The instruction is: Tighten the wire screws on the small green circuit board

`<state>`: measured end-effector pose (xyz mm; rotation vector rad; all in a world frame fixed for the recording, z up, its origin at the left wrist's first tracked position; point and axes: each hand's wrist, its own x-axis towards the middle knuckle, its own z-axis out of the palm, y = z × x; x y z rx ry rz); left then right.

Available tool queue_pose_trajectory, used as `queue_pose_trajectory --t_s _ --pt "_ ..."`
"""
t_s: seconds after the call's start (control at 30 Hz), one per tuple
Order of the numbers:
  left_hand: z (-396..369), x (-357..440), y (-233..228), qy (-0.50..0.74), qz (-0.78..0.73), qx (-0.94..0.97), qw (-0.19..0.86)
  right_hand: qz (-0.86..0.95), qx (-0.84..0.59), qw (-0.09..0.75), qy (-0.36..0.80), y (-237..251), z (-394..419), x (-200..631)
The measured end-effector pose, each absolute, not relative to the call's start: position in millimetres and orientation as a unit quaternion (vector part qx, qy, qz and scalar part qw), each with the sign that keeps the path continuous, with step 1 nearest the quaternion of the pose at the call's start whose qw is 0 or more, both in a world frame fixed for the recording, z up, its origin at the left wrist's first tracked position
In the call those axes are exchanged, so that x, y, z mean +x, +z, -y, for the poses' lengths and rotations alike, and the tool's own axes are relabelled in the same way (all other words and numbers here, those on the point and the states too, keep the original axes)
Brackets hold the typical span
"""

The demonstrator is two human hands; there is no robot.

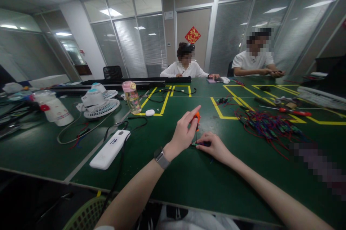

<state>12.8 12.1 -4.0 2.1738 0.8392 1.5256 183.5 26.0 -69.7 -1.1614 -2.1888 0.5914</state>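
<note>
Between the thumb and stretched fingers of my left hand [184, 132] is the orange and black handle of a screwdriver [198, 117]. It stands upright, and its thin dark shaft points down at a small circuit board [194, 144] on the green table. My right hand [215, 146] pinches this board from the right, fingertips low at the tabletop. Some thin wires show under the right fingers. Where exactly the screwdriver tip meets the board is too small to make out. A watch [162, 158] is on my left wrist.
A tangled heap of wired boards [270, 125] and a red-handled screwdriver [294, 111] lie right. To the left are a white power bank [110, 149] with a black cable, a white fan [101, 107] and a pink-lidded bottle [131, 97]. Two people sit across the table [173, 186].
</note>
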Motion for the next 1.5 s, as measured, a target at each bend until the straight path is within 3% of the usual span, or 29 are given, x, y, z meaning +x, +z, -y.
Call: queue_pose_trajectory --t_s 0.57,0.8,1.03,1.33,1.5 --pt "-12.1 15.5 -0.4 0.585 -0.353 0.727 0.065 0.82 -0.436 0.298 0.221 -68.9 -25.3 182.7" --pt "-10.0 15.7 -0.8 0.534 -0.308 0.769 0.171 0.815 -0.442 0.295 0.232 -66.4 -24.2 181.9" --pt "-13.0 15.0 -0.9 0.547 -0.365 0.75 0.07 0.814 -0.444 0.294 0.232 -66.7 -24.8 182.4" --pt "-13.6 12.4 3.0 0.533 -0.326 0.775 0.093 0.819 -0.438 0.291 0.23 -67.8 -26.2 182.7" --pt "-11.4 10.8 5.5 0.527 -0.332 0.781 0.038 0.82 -0.436 0.294 0.226 -69.5 -27.0 183.2"
